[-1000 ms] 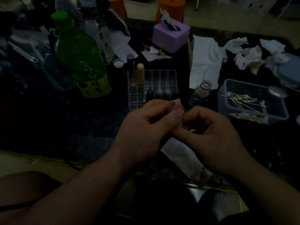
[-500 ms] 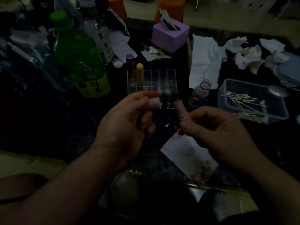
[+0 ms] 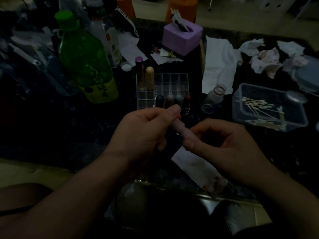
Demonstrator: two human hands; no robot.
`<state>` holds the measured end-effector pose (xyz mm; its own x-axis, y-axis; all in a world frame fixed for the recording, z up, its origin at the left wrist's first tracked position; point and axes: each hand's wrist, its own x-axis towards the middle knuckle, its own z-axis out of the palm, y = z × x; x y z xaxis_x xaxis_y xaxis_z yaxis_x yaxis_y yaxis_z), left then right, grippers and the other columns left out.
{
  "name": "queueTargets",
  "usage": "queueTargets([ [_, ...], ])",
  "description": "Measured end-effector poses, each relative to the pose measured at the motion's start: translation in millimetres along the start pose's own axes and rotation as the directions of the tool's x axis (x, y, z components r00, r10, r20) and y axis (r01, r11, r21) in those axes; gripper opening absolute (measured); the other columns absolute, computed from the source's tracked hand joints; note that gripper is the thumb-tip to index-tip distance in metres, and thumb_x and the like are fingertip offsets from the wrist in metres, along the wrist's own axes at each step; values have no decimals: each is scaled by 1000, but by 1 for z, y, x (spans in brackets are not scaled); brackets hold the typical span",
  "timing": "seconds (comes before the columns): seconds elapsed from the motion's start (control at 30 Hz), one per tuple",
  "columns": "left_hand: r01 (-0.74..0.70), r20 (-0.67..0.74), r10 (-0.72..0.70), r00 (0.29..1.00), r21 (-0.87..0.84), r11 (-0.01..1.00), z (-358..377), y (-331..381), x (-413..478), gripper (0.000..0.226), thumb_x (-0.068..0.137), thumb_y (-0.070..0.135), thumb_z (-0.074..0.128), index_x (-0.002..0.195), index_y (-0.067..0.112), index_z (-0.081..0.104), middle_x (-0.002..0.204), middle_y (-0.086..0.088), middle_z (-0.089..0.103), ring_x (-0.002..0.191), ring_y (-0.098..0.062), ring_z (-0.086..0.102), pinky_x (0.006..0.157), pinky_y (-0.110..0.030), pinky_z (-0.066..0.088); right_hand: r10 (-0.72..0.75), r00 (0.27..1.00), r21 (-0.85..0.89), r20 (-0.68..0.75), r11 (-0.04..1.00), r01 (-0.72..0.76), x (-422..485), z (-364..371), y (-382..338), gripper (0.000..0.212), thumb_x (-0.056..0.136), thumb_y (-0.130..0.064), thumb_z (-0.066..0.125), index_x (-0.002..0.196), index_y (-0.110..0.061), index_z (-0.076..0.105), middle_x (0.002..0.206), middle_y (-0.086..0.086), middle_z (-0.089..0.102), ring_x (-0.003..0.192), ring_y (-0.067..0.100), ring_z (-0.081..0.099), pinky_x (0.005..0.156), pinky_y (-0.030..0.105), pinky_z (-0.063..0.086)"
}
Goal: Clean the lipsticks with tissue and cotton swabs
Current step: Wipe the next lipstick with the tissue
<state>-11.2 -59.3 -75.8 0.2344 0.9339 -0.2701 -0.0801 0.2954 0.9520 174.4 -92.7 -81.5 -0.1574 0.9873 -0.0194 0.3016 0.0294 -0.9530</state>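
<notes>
A pale pink lipstick tube (image 3: 181,130) is held between both hands above the dark table. My left hand (image 3: 143,133) pinches its upper, capped end with thumb and fingers. My right hand (image 3: 224,145) grips its lower end. A stained tissue (image 3: 195,168) lies flat on the table under my hands. Behind them a clear acrylic organizer (image 3: 143,102) holds several lipsticks. A clear box of cotton swabs (image 3: 241,114) sits to the right.
A green bottle (image 3: 84,62) and clear bottles stand at the back left. A purple tissue box (image 3: 183,38), a flat white tissue (image 3: 219,64) and crumpled used tissues (image 3: 265,59) lie behind. A small open glass bottle (image 3: 213,98) stands beside the organizer.
Half a second ago my hands were apart, the left holding the cap and the right the tube. They have come back together, and the cap end now sits on the tube.
</notes>
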Motion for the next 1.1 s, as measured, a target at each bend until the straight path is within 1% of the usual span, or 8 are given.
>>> queueTargets([
  [0.1,53,28,-55,998,44,998,2,-1,-1,47,66,56,68,75,11,76,48,-2,47,44,-15,39,52,-30,33,-56,998,-34,13,998,56,1,3,2,13,80,-31,78,87,-21,76,81,-3,70,73,16,65,67,30,53],
  [0.27,288,176,-264,948,-133,948,3,0,0,70,79,63,49,119,8,67,101,-16,74,74,-18,68,63,-35,40,-176,984,-136,-28,976,170,3,3,8,21,80,-34,74,98,-23,77,78,-11,61,72,11,58,69,17,42],
  [0.4,458,313,-395,864,-161,874,3,0,-2,74,83,68,49,111,3,70,113,-20,72,98,-32,69,81,-44,51,-204,979,-178,-32,964,195,2,5,7,19,82,-30,79,98,-20,77,76,-4,62,71,16,60,67,22,46],
  [0.47,502,355,-412,839,-214,838,4,1,-5,73,83,68,51,107,2,71,107,-18,71,95,-35,70,80,-46,53,-215,976,-186,-26,961,206,2,7,7,18,81,-27,79,95,-17,77,75,-1,61,70,18,61,64,25,46],
  [0.73,491,325,-394,860,-314,813,4,0,-8,66,88,50,61,124,-6,59,92,-16,63,89,-32,68,90,-54,56,-238,971,-242,-3,943,230,3,14,4,14,80,-25,79,90,-17,74,81,-8,61,73,14,59,66,19,42],
  [0.83,441,287,-363,887,-289,850,3,0,-8,47,90,37,62,109,-6,64,83,-11,60,96,-34,63,87,-47,59,-251,968,-292,-20,927,235,3,17,0,22,83,-25,80,102,-20,71,86,-13,63,78,9,61,69,17,44],
  [1.0,391,221,-342,914,-245,887,0,-7,-7,60,89,48,60,126,2,63,105,-12,70,115,-34,66,101,-52,52,-243,965,-355,-97,914,194,4,27,-4,31,82,-23,78,109,-24,63,92,-17,65,83,-1,64,71,13,50],
  [1.1,413,219,-362,906,-278,867,-6,-8,-8,61,95,56,46,121,5,68,119,-14,71,113,-34,67,98,-47,52,-104,984,-107,-142,990,89,9,26,-8,29,82,-9,77,106,-20,64,92,-8,72,88,5,69,75,17,54],
])
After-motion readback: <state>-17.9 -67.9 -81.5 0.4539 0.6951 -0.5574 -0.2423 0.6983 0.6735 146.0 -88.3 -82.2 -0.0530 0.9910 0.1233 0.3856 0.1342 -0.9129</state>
